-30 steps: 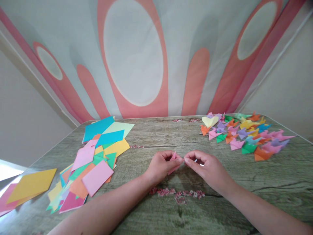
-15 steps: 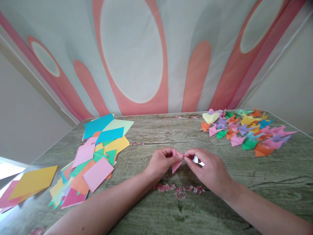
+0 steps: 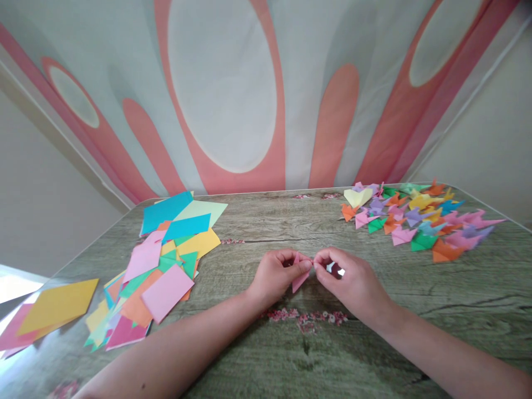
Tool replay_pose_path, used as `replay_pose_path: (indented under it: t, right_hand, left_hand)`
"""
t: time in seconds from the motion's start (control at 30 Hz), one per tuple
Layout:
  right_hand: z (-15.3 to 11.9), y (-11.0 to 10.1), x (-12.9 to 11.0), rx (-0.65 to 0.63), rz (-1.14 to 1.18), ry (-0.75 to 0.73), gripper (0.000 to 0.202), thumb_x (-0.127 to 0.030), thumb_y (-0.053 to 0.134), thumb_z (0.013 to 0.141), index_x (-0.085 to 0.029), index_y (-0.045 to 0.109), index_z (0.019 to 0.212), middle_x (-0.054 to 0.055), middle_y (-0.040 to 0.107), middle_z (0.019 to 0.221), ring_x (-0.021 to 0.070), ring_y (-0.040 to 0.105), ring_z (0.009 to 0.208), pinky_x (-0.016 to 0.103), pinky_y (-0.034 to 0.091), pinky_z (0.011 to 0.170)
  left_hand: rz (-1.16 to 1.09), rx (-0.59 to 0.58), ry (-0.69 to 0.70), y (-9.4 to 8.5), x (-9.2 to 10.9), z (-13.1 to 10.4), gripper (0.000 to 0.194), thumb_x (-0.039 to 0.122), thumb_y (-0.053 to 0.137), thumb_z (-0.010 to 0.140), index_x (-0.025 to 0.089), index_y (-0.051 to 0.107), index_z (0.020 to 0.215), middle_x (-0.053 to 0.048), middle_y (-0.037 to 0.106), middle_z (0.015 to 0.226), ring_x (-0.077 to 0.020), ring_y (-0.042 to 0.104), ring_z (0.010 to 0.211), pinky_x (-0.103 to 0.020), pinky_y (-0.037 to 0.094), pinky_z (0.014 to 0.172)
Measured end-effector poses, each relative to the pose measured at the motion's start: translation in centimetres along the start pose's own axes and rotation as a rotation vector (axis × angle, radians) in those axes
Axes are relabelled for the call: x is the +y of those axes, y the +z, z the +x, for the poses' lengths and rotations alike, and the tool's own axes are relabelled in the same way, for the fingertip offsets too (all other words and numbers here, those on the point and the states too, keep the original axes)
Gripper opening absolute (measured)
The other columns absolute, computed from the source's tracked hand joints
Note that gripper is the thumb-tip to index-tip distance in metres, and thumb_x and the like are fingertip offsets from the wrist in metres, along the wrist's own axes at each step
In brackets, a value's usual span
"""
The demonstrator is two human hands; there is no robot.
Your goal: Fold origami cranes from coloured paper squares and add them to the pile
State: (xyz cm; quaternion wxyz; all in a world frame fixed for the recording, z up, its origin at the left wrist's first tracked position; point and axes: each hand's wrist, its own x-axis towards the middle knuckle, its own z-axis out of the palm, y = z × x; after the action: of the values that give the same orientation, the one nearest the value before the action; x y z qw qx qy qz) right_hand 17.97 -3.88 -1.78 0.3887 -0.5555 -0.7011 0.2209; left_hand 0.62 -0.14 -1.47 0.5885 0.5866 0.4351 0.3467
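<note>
One pink paper (image 3: 299,282), now more upright

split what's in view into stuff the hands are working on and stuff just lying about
Being worked on:
- pink folded paper, pinched in the left hand
- right hand at or beside its tip

Lying about:
- loose coloured paper sheets, left
- yellow sheet, far left
- folded paper birds, right

Counter (image 3: 266,221): wood-grain top, small pink flower print (image 3: 307,318) near 6 o'clock. At 9–10 o'clock, messy overlapping heap of coloured paper sheets (image 3: 167,292). Gold sheet (image 3: 58,306) over pink sheet (image 3: 14,327), further out, 8–9 o'clock. At 2 o'clock, cluster of folded paper birds (image 3: 424,241), mixed colours; pale-yellow folded piece (image 3: 358,197) at its 10 o'clock edge.
</note>
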Motion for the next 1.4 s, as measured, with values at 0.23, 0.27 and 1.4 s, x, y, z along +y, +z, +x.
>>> replay_pose_path:
  t: [0.23,0.27,1.4]
  right_hand:
    - [0.3,-0.1,-0.3,-0.041,0.014,0.010,0.006,-0.021,0.056,0.082,-0.023,0.057,0.077,-0.002,0.063,0.073,0.0140,0.058,0.065,0.026,0.044,0.064]
    - [0.3,0.0,-0.3,-0.050,0.017,0.009,0.005,-0.021,0.055,0.081,-0.023,0.057,0.077,-0.002,0.063,0.073,0.0141,0.058,0.065,0.026,0.044,0.064]
    - [0.8,-0.3,0.8,-0.284,0.489,0.311,0.026,-0.041,0.057,0.087,-0.018,0.067,0.085,0.002,0.068,0.076,0.0145,0.058,0.069,0.025,0.042,0.059]
  left_hand:
    - [0.040,-0.006,-0.009,-0.2,-0.1,0.0,0.028,0.040,0.073,0.073,0.012,0.069,0.071,-0.002,0.063,0.067,-0.0114,0.051,0.061,-0.023,0.039,0.062]
    - [0.049,-0.009,-0.015,-0.2,-0.1,0.0,0.028,0.040,0.073,0.073,0.012,0.070,0.073,-0.001,0.063,0.067,-0.0113,0.051,0.061,-0.023,0.039,0.062]
    - [-0.029,0.050,-0.009,0.2,0.4,-0.1,0.024,0.034,0.074,0.072,0.012,0.064,0.070,0.000,0.060,0.064,-0.0095,0.050,0.059,-0.021,0.037,0.059]
